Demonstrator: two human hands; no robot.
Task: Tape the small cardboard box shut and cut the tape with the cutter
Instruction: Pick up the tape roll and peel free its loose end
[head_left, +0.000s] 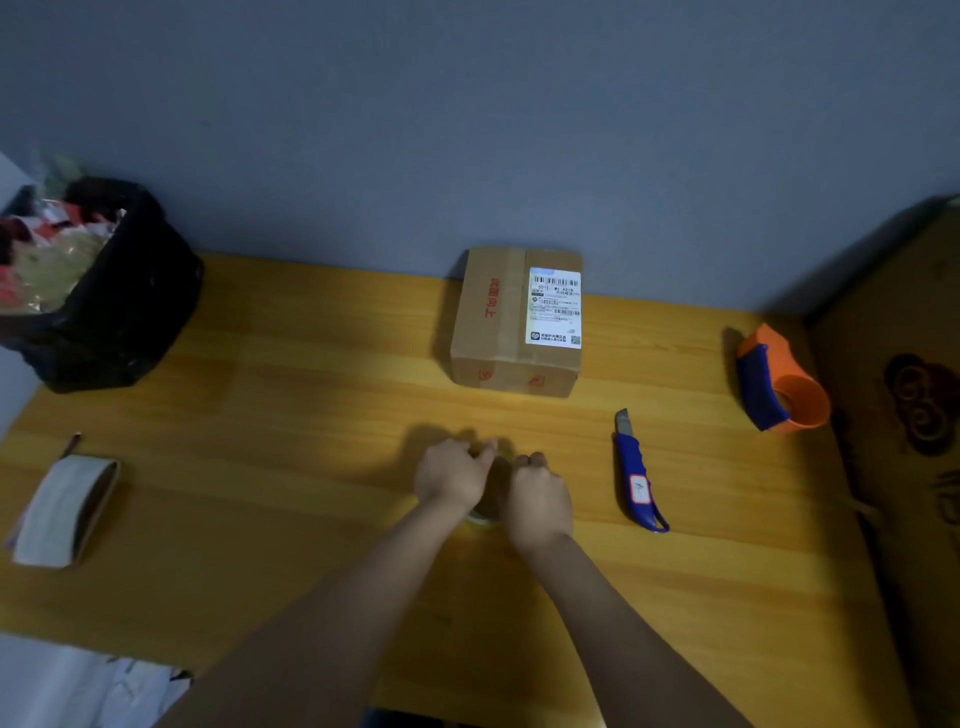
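The small cardboard box (514, 322) stands at the back of the wooden table (291, 395) against the wall, flaps down, a white shipping label on top. A blue cutter (636, 475) lies right of my hands, blade end pointing away. Both hands meet in the table's middle on a roll of clear tape (491, 499), which is mostly hidden between them. My left hand (452, 475) grips the roll's left side with a finger pointing out. My right hand (537, 493) holds its right side, fingers curled.
An orange and blue tape dispenser (779, 384) lies at the far right. A large white tape roll (65, 512) rests at the left edge. A black bin bag full of rubbish (93, 291) stands at the back left. A carved wooden panel (904, 415) borders the right.
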